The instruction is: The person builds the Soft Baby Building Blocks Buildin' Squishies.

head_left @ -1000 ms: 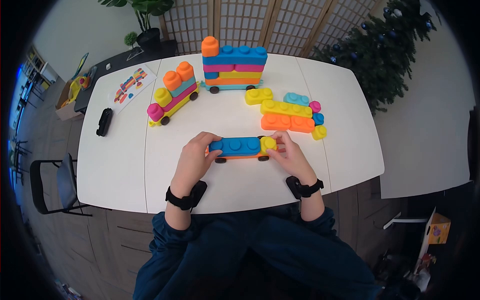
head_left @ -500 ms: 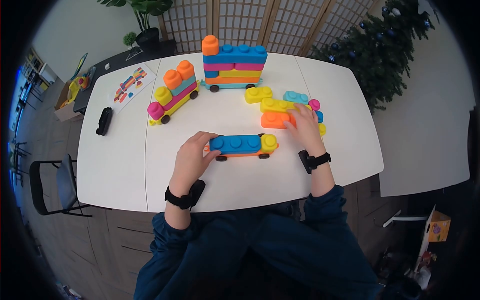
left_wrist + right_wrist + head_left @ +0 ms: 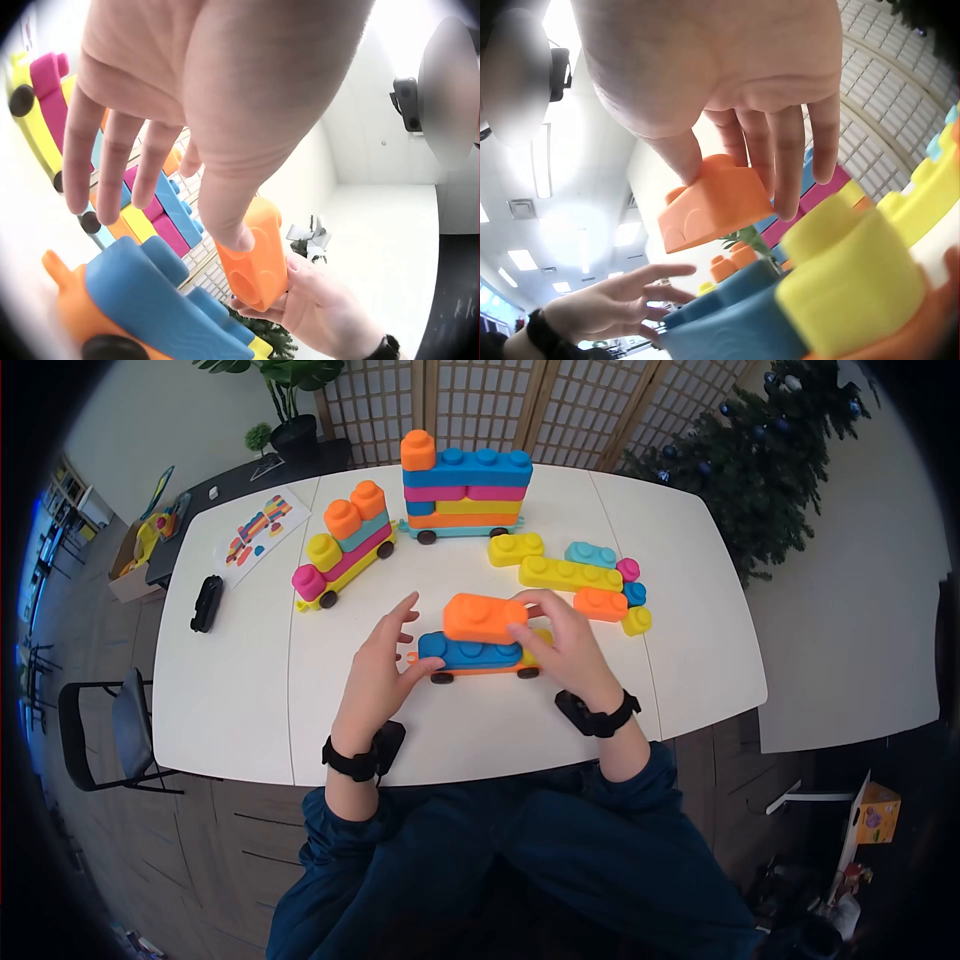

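Just over the blue block (image 3: 465, 652), your right hand (image 3: 568, 650) has the orange block (image 3: 482, 617) pinched at its right end, thumb on the near side, fingers on the far side. Both wrist views show a gap under it, so it's in the air. Slight tilt to it in the right wrist view.

Blue block sits on the orange base (image 3: 73, 311) with black wheels, square yellow block (image 3: 855, 277) beside it at the right end. Base stands on your white surface (image 3: 230, 690).

Your left hand (image 3: 378, 660) is spread open by the base's left end, gripping nothing. Its thumb overlaps the blue block in the head view; can't tell if it actually touches.

Right and beyond, you've got loose parts: short yellow block (image 3: 516, 548), long yellow block (image 3: 570, 574), light-blue block (image 3: 591, 554), second orange block (image 3: 600, 605), plus small pink block (image 3: 628, 569), small blue block (image 3: 635, 594), small yellow block (image 3: 637, 621).

Farther back: tall stack (image 3: 468, 495) on wheels. Left of that, yellow car (image 3: 345, 565), angled, loaded with blocks. Printed sheet (image 3: 262, 535) and black object (image 3: 207, 604) lie at far left.
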Motion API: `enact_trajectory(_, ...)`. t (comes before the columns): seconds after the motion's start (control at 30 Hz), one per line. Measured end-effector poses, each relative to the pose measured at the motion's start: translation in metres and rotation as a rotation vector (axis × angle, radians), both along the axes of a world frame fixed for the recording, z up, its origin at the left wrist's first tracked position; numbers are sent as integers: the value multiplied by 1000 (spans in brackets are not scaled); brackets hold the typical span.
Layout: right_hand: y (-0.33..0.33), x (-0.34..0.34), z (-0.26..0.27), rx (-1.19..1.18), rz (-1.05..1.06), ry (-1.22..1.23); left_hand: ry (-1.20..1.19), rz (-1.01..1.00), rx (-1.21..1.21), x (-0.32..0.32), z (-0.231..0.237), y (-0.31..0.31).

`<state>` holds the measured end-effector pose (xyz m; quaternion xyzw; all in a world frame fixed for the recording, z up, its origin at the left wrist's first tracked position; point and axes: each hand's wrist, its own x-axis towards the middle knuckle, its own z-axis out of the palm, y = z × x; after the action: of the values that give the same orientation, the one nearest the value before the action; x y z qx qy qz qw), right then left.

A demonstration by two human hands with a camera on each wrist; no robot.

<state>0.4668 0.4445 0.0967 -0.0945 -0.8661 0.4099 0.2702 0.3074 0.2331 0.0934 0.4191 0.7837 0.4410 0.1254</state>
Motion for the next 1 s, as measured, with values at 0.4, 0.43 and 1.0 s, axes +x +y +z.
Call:
enact_trajectory(0.4, -35, -18, -11, 140, 9, -28, 77, -137, 67, -9, -1, -5)
enact_trajectory(0.43, -35, -18, -11, 144, 8, -24, 59, -127, 60, -8, -1, -4)
enact_trajectory(1.0, -24, -12, -17, 257, 55, 58, 196, -128, 26, 0, 5, -2)
